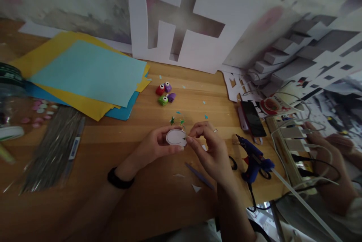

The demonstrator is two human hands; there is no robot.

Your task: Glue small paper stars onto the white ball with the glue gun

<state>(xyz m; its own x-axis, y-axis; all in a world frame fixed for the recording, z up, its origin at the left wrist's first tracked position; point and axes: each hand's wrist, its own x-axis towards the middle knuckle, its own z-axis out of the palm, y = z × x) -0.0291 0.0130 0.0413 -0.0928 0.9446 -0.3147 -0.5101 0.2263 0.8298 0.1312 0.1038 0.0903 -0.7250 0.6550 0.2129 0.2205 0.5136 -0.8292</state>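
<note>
My left hand (152,144), with a black band on its wrist, grips a small round white disc (174,137) by its edge, thumb in front and fingers behind. A thin curved line shows on the disc's face. My right hand (207,145) pinches a tiny green piece (184,138) at the disc's right edge; the fingertips partly hide it. Just beyond the disc lie small green star cutouts (172,120). Farther back stand several small craft punches (163,100) in red, purple and green.
Coloured paper sheets (93,70) lie at the back left, above a bundle of grey stems (52,147). A blue glue gun (253,159) rests right, near a phone (253,118) and a power strip (285,151). Another person's arm (333,174) is at far right.
</note>
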